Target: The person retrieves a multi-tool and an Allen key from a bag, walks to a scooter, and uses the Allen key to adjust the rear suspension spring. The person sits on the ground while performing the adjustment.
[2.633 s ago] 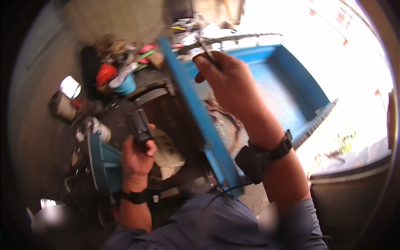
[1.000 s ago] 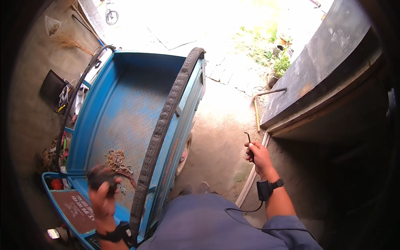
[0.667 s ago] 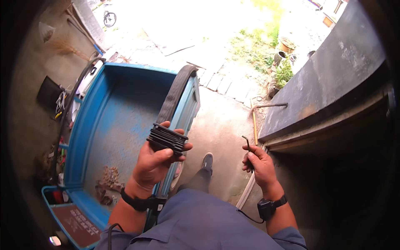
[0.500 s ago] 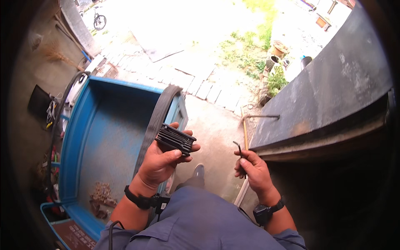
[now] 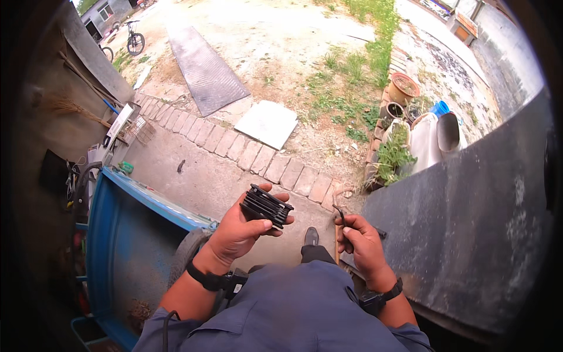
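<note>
My left hand (image 5: 237, 237) holds a black folding hex key set (image 5: 267, 205) across its palm, with the thumb pressed on its lower side and the fingers curled around it. To the right, my right hand (image 5: 360, 243) pinches a small bent black metal tool (image 5: 337, 214), apparently a hex key, upright between thumb and fingers. Both are held out in front of my body, above the concrete floor (image 5: 193, 170).
A blue cargo cart bed (image 5: 129, 226) stands at left, brooms (image 5: 79, 108) behind it. A dark panel (image 5: 457, 229) lines the right. Beyond the brick edging (image 5: 237, 146) lie a white board (image 5: 267, 123), metal sheet (image 5: 205, 70) and pots (image 5: 402, 88); bicycles (image 5: 135, 41) stand farther back.
My view has swung from over the cart toward the yard, and my foot has stepped forward. The cart now sits lower left; both hands still hold their tools.
</note>
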Demonstrator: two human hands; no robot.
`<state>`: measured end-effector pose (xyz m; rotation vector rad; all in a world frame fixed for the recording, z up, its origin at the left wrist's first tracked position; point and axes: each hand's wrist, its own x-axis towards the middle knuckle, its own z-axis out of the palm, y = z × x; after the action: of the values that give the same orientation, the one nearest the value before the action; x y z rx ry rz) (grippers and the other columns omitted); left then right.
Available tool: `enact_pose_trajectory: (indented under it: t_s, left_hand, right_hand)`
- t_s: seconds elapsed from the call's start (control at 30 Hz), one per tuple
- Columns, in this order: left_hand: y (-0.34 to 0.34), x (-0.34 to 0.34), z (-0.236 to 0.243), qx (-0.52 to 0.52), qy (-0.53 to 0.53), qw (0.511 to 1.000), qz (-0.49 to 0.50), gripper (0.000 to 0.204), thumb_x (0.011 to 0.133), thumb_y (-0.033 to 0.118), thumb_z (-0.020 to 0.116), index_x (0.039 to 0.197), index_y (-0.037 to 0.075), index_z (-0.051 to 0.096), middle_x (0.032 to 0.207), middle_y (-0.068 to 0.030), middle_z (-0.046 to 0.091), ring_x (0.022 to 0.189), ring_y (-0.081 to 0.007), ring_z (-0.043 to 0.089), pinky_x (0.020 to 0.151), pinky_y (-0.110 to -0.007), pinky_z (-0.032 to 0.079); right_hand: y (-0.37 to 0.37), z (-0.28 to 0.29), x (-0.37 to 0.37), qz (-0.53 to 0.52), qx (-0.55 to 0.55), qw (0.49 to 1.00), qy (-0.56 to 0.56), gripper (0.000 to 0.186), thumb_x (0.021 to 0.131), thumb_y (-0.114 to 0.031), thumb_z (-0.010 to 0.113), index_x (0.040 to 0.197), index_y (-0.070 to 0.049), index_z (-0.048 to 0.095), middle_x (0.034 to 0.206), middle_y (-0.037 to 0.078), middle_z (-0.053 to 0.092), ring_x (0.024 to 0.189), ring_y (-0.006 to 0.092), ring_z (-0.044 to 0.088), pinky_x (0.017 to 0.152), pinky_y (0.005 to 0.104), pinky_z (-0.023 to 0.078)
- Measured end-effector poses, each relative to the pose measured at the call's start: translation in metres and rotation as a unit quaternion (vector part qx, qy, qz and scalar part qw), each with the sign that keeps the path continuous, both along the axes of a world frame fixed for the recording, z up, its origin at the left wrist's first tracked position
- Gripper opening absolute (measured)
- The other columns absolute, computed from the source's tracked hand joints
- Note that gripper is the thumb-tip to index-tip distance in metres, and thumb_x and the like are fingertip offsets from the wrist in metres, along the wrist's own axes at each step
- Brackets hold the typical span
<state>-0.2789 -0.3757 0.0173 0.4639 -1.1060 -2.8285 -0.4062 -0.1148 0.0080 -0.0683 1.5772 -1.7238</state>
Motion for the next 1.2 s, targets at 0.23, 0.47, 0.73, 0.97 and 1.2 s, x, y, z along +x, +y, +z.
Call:
enact_pose_trajectory:
  t_s: [0.23, 0.47, 0.73, 0.97, 1.2]
  left_hand:
    - [-0.077, -0.129, -0.004, 0.032, -0.035, 0.993, 0.111, 0.065, 0.088, -0.001, 0.067, 0.147, 0.011, 0.041, 0.141, -0.0231, 0.056, 0.115, -0.0417, 0.067, 0.089, -0.046, 0.062]
    - [-0.226, -0.252, -0.051, 0.063, -0.026, 0.984, 0.163, 0.036, 0.095, 0.004, 0.066, 0.127, 0.010, 0.051, 0.123, -0.0222, 0.065, 0.110, -0.0365, 0.069, 0.091, -0.048, 0.061]
    - [-0.409, -0.391, -0.057, -0.035, -0.095, 0.971, 0.216, 0.029, 0.093, 0.005, 0.070, 0.118, 0.008, 0.055, 0.109, -0.0149, 0.068, 0.101, -0.0273, 0.071, 0.091, -0.048, 0.059]
    - [-0.549, -0.515, -0.054, -0.070, -0.139, 0.954, 0.258, 0.033, 0.089, 0.002, 0.072, 0.117, 0.006, 0.057, 0.096, -0.0095, 0.066, 0.088, -0.0249, 0.070, 0.084, -0.045, 0.058]
    - [-0.688, -0.653, -0.060, -0.155, -0.159, 0.933, 0.282, 0.034, 0.086, 0.001, 0.074, 0.115, 0.000, 0.056, 0.091, -0.0062, 0.063, 0.079, -0.0174, 0.067, 0.073, -0.034, 0.055]
  right_hand:
    - [-0.093, -0.009, -0.189, 0.090, 0.044, 0.995, -0.011, 0.024, 0.100, -0.010, 0.051, 0.119, -0.002, 0.064, 0.087, 0.005, 0.064, 0.066, 0.0121, 0.059, 0.062, 0.0254, 0.050]
    - [-0.226, -0.089, -0.381, 0.116, 0.114, 0.987, 0.014, 0.024, 0.097, -0.013, 0.053, 0.117, -0.004, 0.064, 0.081, 0.003, 0.063, 0.059, 0.0116, 0.058, 0.053, 0.0233, 0.042]
    - [-0.269, -0.177, -0.576, 0.015, 0.262, 0.962, -0.068, 0.029, 0.095, -0.014, 0.047, 0.117, -0.004, 0.062, 0.079, 0.006, 0.061, 0.050, 0.0150, 0.057, 0.041, 0.0264, 0.037]
    - [-0.364, -0.241, -0.729, 0.055, 0.334, 0.937, -0.083, 0.026, 0.095, -0.017, 0.047, 0.111, -0.003, 0.062, 0.076, 0.007, 0.059, 0.048, 0.0174, 0.057, 0.039, 0.0305, 0.038]
    - [-0.618, -0.265, -0.914, 0.123, 0.266, 0.956, 0.005, 0.022, 0.095, -0.018, 0.056, 0.109, -0.004, 0.066, 0.069, 0.002, 0.057, 0.047, 0.0124, 0.052, 0.042, 0.0274, 0.037]
